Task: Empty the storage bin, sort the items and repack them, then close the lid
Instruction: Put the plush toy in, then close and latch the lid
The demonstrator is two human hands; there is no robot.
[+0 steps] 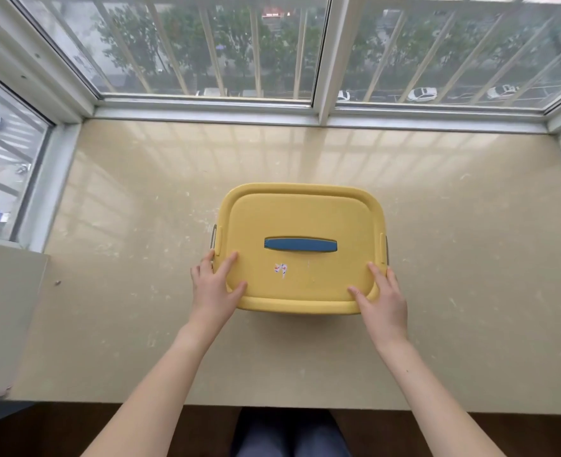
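A yellow storage bin with its yellow lid on stands in the middle of the beige windowsill. A blue handle lies flat across the lid's centre, and a small torn sticker sits below it. My left hand grips the lid's near left corner, thumb on top, fingers wrapped over the edge by the side latch. My right hand grips the near right corner the same way. What is inside the bin is hidden.
The beige stone windowsill is bounded by window frames at the back and both sides. Its front edge runs near my body, with my legs below. A pale panel stands at the left.
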